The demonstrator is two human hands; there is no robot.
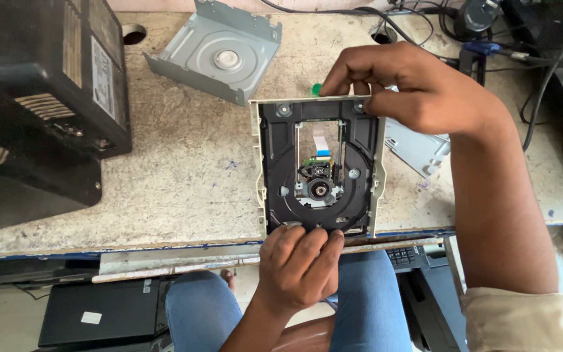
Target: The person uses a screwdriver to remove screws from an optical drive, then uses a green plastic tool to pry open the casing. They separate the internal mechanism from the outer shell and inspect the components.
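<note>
Worn desk [184,163], metal cover [219,52], cables [418,23]

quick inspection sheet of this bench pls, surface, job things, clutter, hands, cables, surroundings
surface: worn, stained pale bench with a round hole near the back
job's things: opened disc drive, black tray and lens unit showing, cream frame, lying at the front edge
clutter: grey metal cover behind the drive; second metal plate under the right arm; small green item at the drive's far edge
grippers: left hand grips the drive's near edge; right hand holds its far right corner
cables: black cables bunched at back right, with a blue plug
surroundings: black machine at left; laptop and keyboard below the bench; person's knees in jeans
</note>
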